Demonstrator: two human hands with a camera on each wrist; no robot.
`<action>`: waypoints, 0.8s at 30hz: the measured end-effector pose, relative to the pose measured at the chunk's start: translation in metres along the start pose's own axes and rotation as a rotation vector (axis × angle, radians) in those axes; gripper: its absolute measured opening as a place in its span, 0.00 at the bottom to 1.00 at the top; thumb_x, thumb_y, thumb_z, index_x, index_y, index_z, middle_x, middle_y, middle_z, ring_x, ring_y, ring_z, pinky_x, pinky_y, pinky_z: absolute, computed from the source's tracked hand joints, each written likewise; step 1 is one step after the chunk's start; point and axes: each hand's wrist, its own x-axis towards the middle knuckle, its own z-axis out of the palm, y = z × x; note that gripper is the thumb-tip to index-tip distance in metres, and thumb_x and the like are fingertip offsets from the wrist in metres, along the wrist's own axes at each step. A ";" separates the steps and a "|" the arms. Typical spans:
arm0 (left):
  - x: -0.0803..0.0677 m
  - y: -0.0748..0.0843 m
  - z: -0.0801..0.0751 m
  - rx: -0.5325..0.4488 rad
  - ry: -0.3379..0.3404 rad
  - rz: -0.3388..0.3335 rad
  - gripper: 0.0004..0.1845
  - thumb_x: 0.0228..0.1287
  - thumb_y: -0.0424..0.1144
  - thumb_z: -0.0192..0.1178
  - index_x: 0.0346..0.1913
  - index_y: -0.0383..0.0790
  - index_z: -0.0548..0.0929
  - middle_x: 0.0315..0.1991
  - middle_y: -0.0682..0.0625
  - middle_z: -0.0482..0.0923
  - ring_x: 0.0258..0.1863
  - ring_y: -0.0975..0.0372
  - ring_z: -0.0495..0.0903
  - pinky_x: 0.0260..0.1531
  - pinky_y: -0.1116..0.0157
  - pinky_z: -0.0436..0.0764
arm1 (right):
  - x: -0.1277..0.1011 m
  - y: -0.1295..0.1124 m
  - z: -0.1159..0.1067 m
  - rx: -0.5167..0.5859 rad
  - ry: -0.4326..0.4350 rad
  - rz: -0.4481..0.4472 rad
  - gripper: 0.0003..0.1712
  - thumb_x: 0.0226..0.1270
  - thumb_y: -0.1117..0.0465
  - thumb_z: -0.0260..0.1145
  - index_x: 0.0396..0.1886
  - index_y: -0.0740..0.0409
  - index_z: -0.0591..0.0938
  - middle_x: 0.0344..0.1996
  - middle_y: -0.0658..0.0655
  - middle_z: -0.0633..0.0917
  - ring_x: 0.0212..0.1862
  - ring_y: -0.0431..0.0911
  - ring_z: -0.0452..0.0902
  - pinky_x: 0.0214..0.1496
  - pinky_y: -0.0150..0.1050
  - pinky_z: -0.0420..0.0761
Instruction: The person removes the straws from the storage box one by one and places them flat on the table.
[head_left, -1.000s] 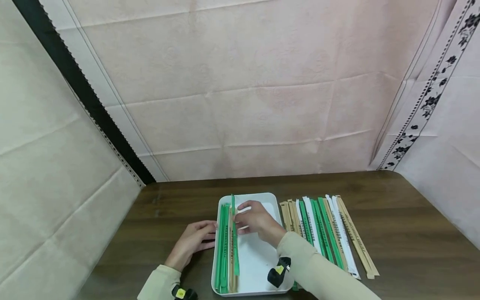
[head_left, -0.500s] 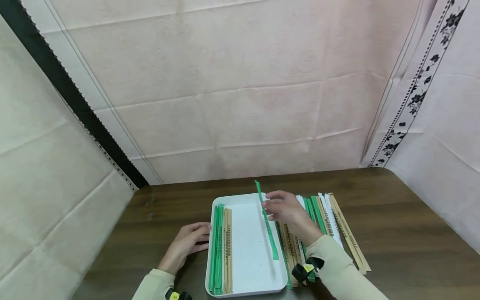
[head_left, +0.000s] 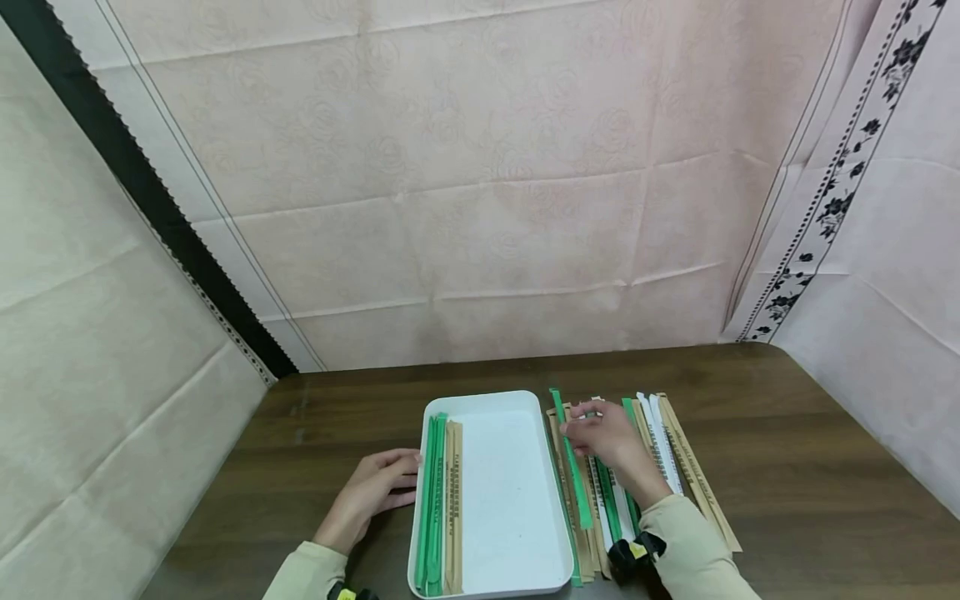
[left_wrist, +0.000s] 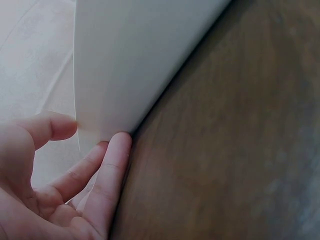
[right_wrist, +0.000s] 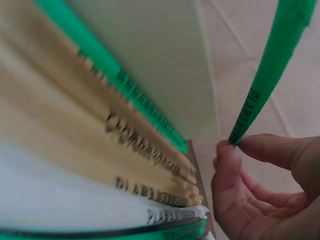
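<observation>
In the head view my right hand [head_left: 611, 437] holds a green wrapped straw [head_left: 576, 483] over the row of straws just right of the white tray [head_left: 502, 500]. Thumb and index finger pinch the green straw [right_wrist: 265, 70] near one end in the right wrist view; dark "PLA" lettering runs along its wrapper. My left hand [head_left: 375, 492] rests against the tray's left side. In the left wrist view, fingertips touch the tray wall [left_wrist: 135, 55] low down and the thumb meets its rim. Green straws [head_left: 431, 517] and tan straws [head_left: 453, 500] lie along the tray's left inside.
Right of the tray, a row of tan, white and green wrapped straws [head_left: 693, 475] lies on the brown wooden table [head_left: 337, 417], partly hidden by my right hand and forearm. A pale cloth wall [head_left: 480, 250] stands behind the table.
My right hand has lifted the green straw out of the tray's left group and carried it right, past the tray's right rim. My left hand stays at the tray's side.
</observation>
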 end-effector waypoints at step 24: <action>0.000 -0.001 -0.001 -0.004 -0.024 0.008 0.28 0.73 0.45 0.65 0.66 0.27 0.80 0.50 0.42 0.87 0.47 0.55 0.88 0.46 0.57 0.90 | 0.000 -0.002 0.015 -0.169 -0.033 -0.053 0.10 0.72 0.69 0.66 0.50 0.67 0.81 0.39 0.60 0.85 0.34 0.49 0.81 0.35 0.43 0.87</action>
